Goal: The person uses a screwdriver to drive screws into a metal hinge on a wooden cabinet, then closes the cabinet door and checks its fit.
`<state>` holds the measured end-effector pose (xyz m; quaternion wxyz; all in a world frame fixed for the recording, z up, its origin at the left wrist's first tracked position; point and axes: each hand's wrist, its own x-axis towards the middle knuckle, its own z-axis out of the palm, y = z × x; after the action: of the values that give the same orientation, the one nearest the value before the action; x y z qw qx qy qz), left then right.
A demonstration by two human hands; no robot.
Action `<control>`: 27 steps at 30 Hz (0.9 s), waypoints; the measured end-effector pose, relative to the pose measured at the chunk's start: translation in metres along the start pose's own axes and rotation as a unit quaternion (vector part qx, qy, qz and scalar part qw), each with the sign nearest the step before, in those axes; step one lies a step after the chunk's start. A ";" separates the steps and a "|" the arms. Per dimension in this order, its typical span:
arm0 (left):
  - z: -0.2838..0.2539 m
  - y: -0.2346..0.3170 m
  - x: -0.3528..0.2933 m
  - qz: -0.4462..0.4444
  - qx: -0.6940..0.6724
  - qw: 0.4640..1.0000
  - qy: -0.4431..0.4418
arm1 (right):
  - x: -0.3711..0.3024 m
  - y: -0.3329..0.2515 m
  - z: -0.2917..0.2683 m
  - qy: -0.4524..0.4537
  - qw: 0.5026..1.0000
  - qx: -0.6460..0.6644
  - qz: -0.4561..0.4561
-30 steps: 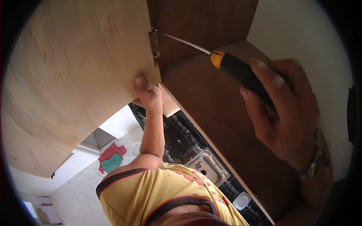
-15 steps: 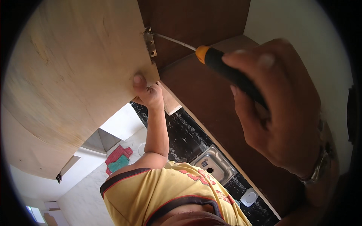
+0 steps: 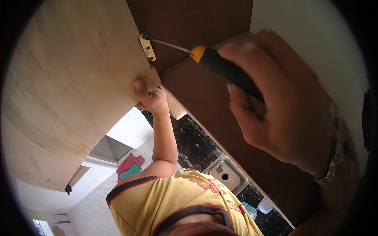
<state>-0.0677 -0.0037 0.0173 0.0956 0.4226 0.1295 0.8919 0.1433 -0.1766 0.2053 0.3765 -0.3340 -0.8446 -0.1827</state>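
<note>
Screwdriver [image 3: 230, 70], dark handle, orange collar: tip at the upper end of a metal hinge [image 3: 148, 48]; right hand [image 3: 281, 98] wrapped around the handle. Probably light, rigid; best held there.

Wooden panel [image 3: 75, 78], hinge on its edge: left hand [image 3: 152, 99] clasping the lower corner, thumb on face. Likely stiff, heavier; edge offers hold.

The sink's [image 3: 237, 177] label [image 3: 219, 169] and the shirt's [image 3: 173, 190] red print [image 3: 215, 186] cannot be read.

Our black counter [image 3: 193, 137], streaked white, a steel sink [image 3: 234, 181] set into it, a small white object [image 3: 265, 205] near the sink
</note>
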 end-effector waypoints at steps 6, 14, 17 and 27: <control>-0.011 0.000 -0.001 -0.106 -0.119 0.987 -0.013 | -0.010 -0.004 0.004 -0.051 0.977 -0.163 -0.127; -0.007 -0.004 -0.001 0.008 -0.080 0.997 -0.012 | -0.002 0.001 0.011 -0.023 0.999 0.024 0.014; -0.009 -0.007 -0.002 -0.033 -0.082 0.996 0.003 | -0.004 -0.005 0.012 -0.029 0.992 -0.100 -0.077; -0.012 -0.012 0.000 -0.016 -0.051 0.999 0.003 | -0.002 -0.024 0.017 -0.071 0.952 0.164 0.248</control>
<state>-0.0760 0.0060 0.0061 0.1314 0.4122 0.0906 0.8970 0.1189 -0.1849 0.1915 0.3987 -0.4784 -0.7781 0.0818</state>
